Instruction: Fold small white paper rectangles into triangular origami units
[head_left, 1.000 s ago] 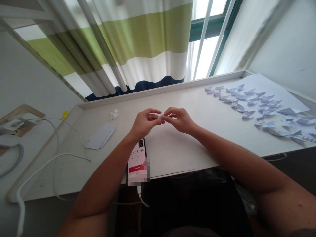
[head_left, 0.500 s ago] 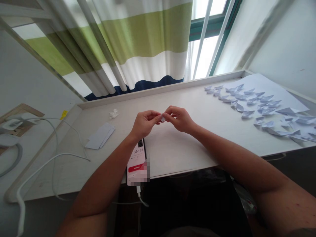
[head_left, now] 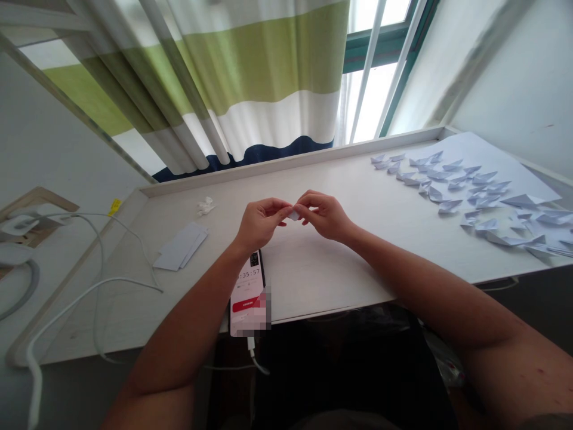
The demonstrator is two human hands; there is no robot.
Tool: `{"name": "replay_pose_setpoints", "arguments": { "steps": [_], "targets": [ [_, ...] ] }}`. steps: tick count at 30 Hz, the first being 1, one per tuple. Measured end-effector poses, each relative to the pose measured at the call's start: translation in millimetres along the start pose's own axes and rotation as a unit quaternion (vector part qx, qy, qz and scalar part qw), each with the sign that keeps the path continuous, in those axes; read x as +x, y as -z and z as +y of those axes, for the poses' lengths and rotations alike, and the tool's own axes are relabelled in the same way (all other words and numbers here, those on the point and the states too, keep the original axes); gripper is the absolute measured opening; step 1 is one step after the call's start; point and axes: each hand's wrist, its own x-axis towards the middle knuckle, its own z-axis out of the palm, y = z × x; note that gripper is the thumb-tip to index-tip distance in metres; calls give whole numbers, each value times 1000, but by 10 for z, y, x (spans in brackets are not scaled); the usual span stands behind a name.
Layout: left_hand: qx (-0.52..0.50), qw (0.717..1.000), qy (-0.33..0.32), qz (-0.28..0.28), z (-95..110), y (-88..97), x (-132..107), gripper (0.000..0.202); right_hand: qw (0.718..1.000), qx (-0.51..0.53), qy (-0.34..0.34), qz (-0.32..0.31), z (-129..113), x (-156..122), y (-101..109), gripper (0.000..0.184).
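Observation:
Between my two hands, above the middle of the white desk [head_left: 313, 280], is a small folded piece of white paper [head_left: 294, 215]. My left hand [head_left: 265, 221] pinches its left side between thumb and fingers. From the other side my right hand [head_left: 323, 214] pinches it too, so the fingertips of both hands nearly meet. Fingers cover most of the paper, and its exact folded shape is hard to make out. Many small folded paper boats [head_left: 454, 182] lie in loose rows on the right of the desk.
A phone [head_left: 246, 304] with a timer on its screen lies under my left forearm, a cable plugged in. Flat paper slips [head_left: 181, 246] and a crumpled tissue [head_left: 206, 206] are on the left. White cables [head_left: 89, 298] loop at far left. Larger white sheets [head_left: 470, 149] lie behind the boats.
My hands have drawn slightly apart, the left shifting a little left. More of the folded paper shows between the fingertips. Everything else stays in place.

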Motion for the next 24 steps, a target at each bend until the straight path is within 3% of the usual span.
{"name": "replay_pose_setpoints", "arguments": {
  "steps": [7, 13, 19, 24],
  "targets": [
    [-23, 999, -4, 33, 13, -20, 6, 33, 995, 72, -24, 72, -21, 38, -5, 51],
    [-19, 1000, 18, -12, 38, -17, -17, 29, 982, 155, -45, 98, 69, 78, -19, 51],
    [18, 1000, -11, -11, 9, 1, -3, 16, 981, 166, -49, 84, 92, 77, -24, 50],
    [41, 999, -35, -9, -34, 25, 16, 28, 977, 202, -59, 37, 53, 61, -13, 46]
  ]
}}
